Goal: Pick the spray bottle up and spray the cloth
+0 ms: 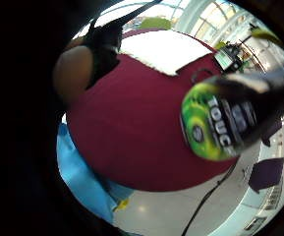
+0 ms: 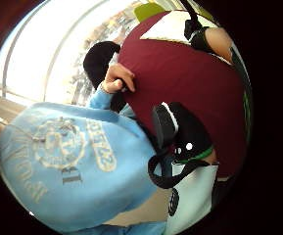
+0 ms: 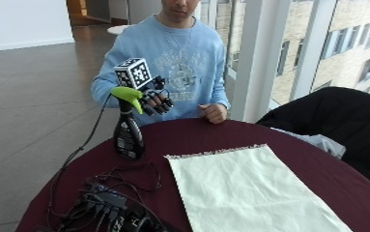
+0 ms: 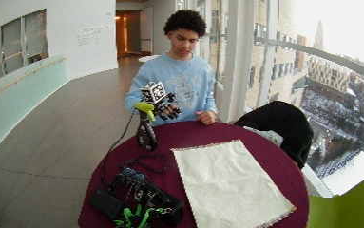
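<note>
Outside view: person in a light blue sweatshirt [image 3: 183, 63] at the far edge of a round counter [image 3: 223, 135] under a dark red cover.

Bottle [image 3: 128, 135]: black body, green spray head. Stands upright on the counter, left of centre in the frame, near the counter's edge. Label faces the camera; text too small to read here.

Right hand [image 3: 155, 100]: gloved, raised just beside the bottle's green head, upper centre-left of the frame. Fingers [image 3: 161, 104] loosely curled and spread apart, closed on nothing. Whether they touch the spray head cannot be told; they are not wrapped round it.

Cloth [image 3: 252, 191]: pale, rectangular, fringed at its near and far ends. Lies flat on the counter, lower right of the frame, just beside the bottle but apart from it.

Bare hand [image 3: 213, 112]: fist resting on the counter's far edge, centre of the frame.

Cables and black boxes [image 3: 110, 208]: heaped on the counter, lower left. A cable runs from the glove over the counter's left edge.

Black chair [image 3: 332, 116]: right of the counter, something pale lying on it.

Little finger palm view: bottle [image 1: 220, 123] close, label reads "TOUCH"; cloth [image 1: 163, 49] beyond it on the red cover.
</note>
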A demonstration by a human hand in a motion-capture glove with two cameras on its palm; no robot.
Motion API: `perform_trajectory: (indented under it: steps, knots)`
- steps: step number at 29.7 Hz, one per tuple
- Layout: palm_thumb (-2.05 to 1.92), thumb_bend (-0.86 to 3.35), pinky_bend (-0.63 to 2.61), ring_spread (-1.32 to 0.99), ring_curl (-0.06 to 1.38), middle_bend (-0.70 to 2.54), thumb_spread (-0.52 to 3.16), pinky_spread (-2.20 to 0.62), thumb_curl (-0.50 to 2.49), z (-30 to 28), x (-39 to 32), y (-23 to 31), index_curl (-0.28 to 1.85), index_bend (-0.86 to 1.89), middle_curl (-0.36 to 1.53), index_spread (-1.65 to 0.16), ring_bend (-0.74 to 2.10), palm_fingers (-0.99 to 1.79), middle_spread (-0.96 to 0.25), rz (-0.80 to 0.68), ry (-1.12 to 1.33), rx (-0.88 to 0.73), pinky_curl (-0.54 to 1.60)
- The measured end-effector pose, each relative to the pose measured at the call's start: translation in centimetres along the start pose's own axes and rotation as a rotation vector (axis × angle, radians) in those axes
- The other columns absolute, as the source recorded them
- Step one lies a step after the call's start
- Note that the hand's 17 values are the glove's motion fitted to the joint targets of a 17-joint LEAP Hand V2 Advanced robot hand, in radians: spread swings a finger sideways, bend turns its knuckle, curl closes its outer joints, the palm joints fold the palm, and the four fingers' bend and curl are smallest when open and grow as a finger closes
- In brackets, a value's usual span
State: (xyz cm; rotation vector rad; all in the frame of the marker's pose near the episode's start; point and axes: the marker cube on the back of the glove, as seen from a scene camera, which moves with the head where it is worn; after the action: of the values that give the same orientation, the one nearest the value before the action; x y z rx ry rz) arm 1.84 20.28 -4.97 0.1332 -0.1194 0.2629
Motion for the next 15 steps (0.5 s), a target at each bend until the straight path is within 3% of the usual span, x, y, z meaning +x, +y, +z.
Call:
perform_trajectory:
  steps: [6,15]
  knots:
    - [0.7,0.02,0.16,-0.01,0.28,0.21,1.23,0.23,0.33,-1.9,2.7,4.2,0.37,0.17,0.39,-0.33,0.2,0.75,-0.05,0.1,-0.056,0.066,0.28]
    - [0.71,-0.01,0.17,-0.02,0.29,0.2,1.23,0.22,0.33,-2.6,6.6,6.7,0.37,0.17,0.39,-0.33,0.21,0.77,-0.06,0.207,-0.33,0.097,0.28]
